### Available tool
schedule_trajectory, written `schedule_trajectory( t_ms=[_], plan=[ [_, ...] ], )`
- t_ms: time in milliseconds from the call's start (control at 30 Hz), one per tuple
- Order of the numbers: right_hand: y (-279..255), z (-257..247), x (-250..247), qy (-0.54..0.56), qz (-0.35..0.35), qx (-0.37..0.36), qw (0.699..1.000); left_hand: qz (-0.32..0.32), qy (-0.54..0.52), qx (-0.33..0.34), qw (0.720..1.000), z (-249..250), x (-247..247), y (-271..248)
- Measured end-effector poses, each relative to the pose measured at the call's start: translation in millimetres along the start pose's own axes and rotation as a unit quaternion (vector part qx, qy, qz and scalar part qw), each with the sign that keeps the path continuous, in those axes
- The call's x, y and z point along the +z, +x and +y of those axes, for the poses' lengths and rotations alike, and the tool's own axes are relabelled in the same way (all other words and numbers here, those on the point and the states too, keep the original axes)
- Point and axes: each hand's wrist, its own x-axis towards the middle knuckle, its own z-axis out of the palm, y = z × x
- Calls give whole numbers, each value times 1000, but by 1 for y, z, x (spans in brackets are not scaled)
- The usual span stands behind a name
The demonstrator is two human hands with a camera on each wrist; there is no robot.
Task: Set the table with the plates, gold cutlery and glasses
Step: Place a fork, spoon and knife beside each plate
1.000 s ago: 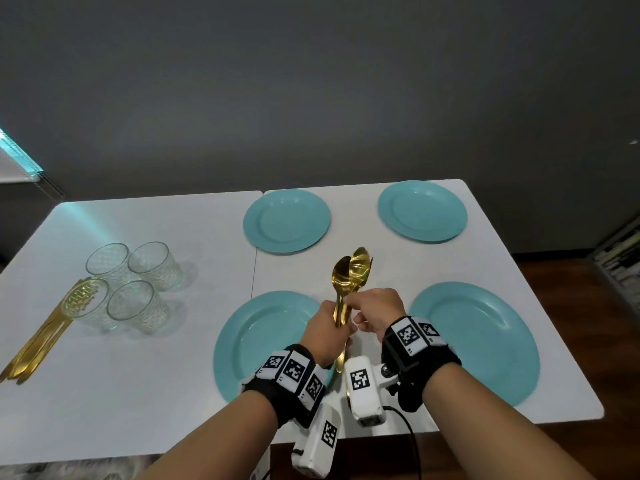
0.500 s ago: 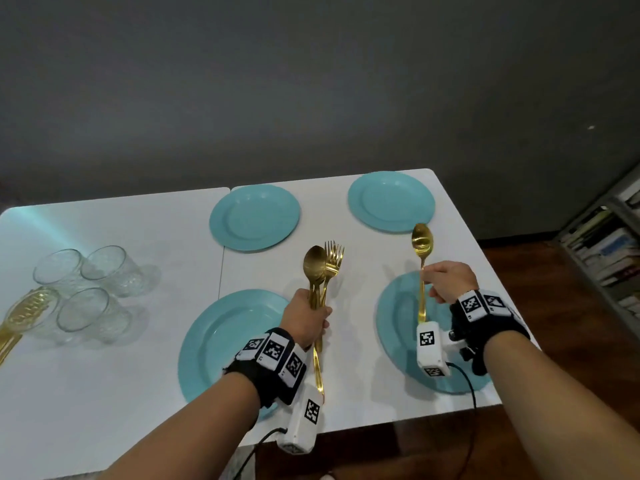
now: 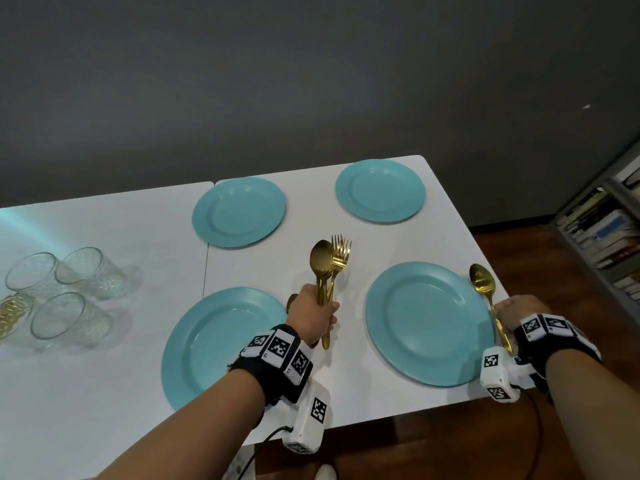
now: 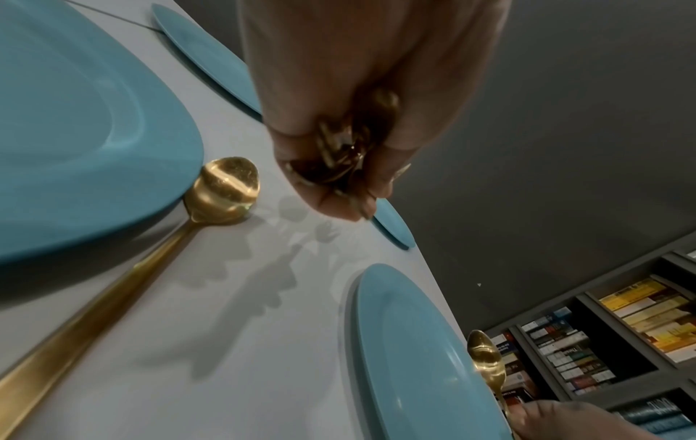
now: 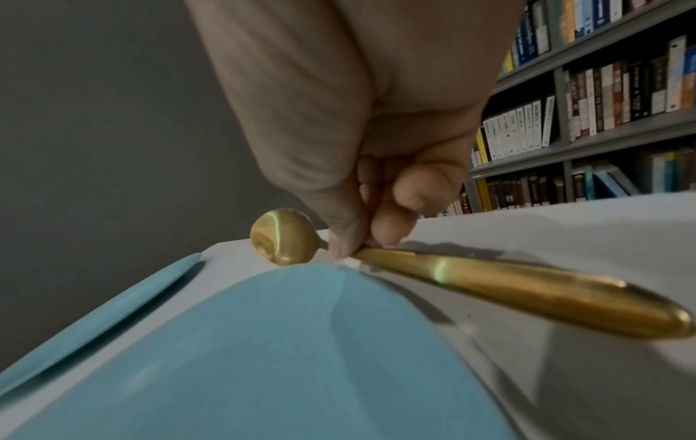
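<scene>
Four teal plates lie on the white table [image 3: 346,386]. My left hand [image 3: 313,315] grips an upright bundle of gold spoons and forks [image 3: 330,268] between the two near plates. Its fingers curl round the handles [image 4: 339,154]. One gold spoon [image 4: 222,190] lies on the table by the right rim of the near left plate [image 3: 214,344]. My right hand [image 3: 514,311] pinches the neck of another gold spoon [image 5: 527,294], held low along the right rim of the near right plate [image 3: 426,323], bowl [image 3: 482,279] pointing away from me.
Several clear glasses [image 3: 69,282] stand grouped at the table's left, with more gold cutlery [image 3: 10,315] seen through them. Two far plates [image 3: 239,211] [image 3: 380,191] sit near the back edge. A bookshelf [image 3: 609,237] stands to the right, just past the table's right edge.
My right hand drew one spoon out of the bundle, carried it rightward over the near right plate and lowered it by that plate's right rim. The left hand kept the bundle upright.
</scene>
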Motion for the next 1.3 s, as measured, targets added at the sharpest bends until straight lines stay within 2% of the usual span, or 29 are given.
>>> schedule_trajectory(
  t_ms=[67, 133, 300, 367, 667, 933, 1033, 1100, 1167, 1233, 1300],
  plan=[
    [2, 2, 6, -11, 5, -14, 1000, 2, -1, 0, 1000, 1, 0, 2],
    [3, 4, 13, -104, 0, -29, 994, 4, -1, -2, 1000, 3, 0, 4],
    [3, -3, 11, -154, 46, -45, 986, 4, 3, -10, 1000, 5, 1, 9],
    [1, -7, 9, -215, 38, -58, 974, 4, 4, -10, 1000, 4, 0, 10],
    [16, -9, 12, -314, 11, -21, 949, 8, 0, -5, 1000, 2, -1, 10],
    [11, -6, 11, -233, 41, 9, 972, 9, -2, 0, 1000, 1, -4, 8],
    [-6, -17, 4, -127, 91, 7, 988, 10, -11, 0, 1000, 1, -6, 8],
    [-24, -33, -4, -44, 130, -24, 990, 10, -24, -3, 1000, 0, -8, 6],
    [-45, -56, -7, 34, 145, -86, 985, 6, -42, -9, 999, 0, -10, 3],
    [-65, -82, 0, 86, 117, -153, 978, 3, -57, -9, 998, -1, -13, -1],
    [-90, -110, 15, 131, 56, -205, 968, 5, -63, -1, 998, -1, -16, -6]
  ],
)
